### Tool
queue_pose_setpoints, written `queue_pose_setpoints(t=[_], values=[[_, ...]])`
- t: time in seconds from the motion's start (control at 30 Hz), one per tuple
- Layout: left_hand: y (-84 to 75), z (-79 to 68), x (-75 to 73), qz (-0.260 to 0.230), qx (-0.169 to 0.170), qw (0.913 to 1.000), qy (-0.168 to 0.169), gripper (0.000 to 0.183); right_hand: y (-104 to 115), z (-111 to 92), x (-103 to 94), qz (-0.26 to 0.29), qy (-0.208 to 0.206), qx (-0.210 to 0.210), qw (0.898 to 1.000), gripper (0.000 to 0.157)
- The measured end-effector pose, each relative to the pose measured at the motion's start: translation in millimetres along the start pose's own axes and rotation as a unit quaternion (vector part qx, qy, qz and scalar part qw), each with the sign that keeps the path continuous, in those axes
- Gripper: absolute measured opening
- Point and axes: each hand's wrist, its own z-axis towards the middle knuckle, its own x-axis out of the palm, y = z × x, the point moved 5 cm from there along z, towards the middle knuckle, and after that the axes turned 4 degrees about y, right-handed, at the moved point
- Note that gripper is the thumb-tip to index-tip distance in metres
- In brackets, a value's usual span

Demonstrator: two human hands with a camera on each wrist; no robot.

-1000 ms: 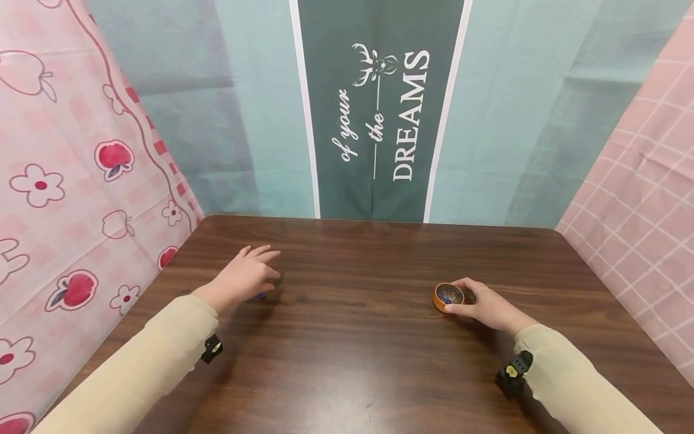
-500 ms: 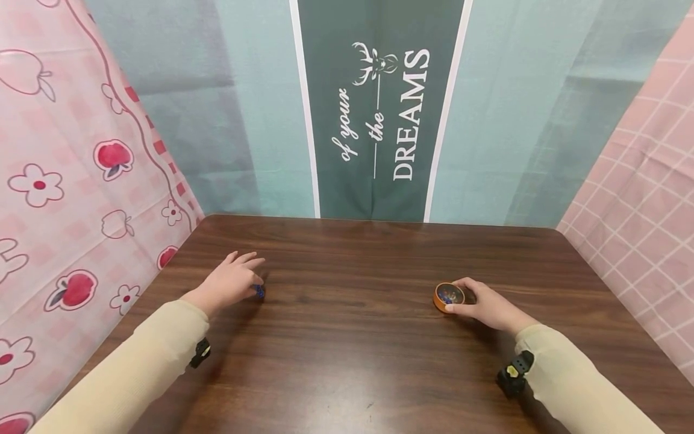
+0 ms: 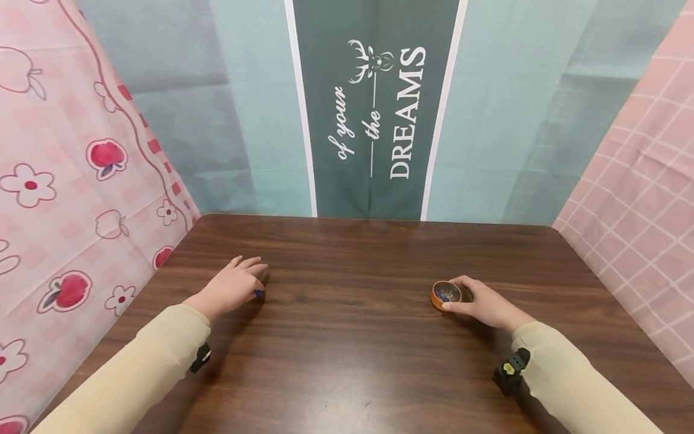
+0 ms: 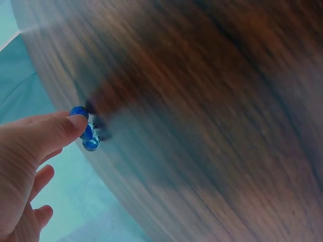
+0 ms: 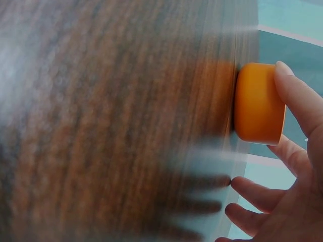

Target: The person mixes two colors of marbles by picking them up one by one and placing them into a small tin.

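Note:
My left hand (image 3: 230, 288) is low over the left of the table, thumb and index finger pinching a small cluster of round blue glass beads (image 3: 258, 293). In the left wrist view the thumb tip covers part of the beads (image 4: 91, 144), which are shiny and see-through, close against the wood. On the right, my right hand (image 3: 485, 306) holds a round orange container (image 3: 437, 301) by its rim between thumb and index finger. It stands upright on the table, with blue and other glinting bits inside. The right wrist view shows the container's smooth side (image 5: 258, 103); its inside is hidden there.
The brown wooden table (image 3: 347, 337) reflects light near its front. A teal and dark green cloth (image 3: 374, 120) hangs behind its far edge. Pink patterned cloths hang on the left (image 3: 70, 241) and right (image 3: 640, 199).
My left hand has moved left and slightly lower, and the blue beads now show pinched at its fingertips. My right hand and the orange container stay in place; the head view shifts slightly.

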Motion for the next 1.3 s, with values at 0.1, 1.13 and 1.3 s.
queue_pose_setpoints(t=[0.1,1.13,1.3], values=[[0.4,0.7,2.5,-0.007,-0.002,1.0000,-0.001,0.011,1,1,0.3,0.002,0.000,-0.003,1.000,0.063],[-13.5,22.8,3.2,-0.116,-0.020,0.9927,-0.026,0.011,1,-1,-0.6,0.005,-0.004,0.010,1.000,0.063],[-14.8,26.3,-0.7,-0.088,-0.017,0.9945,-0.054,0.012,2,-1,-0.6,0.007,-0.001,0.007,1.000,0.064]])
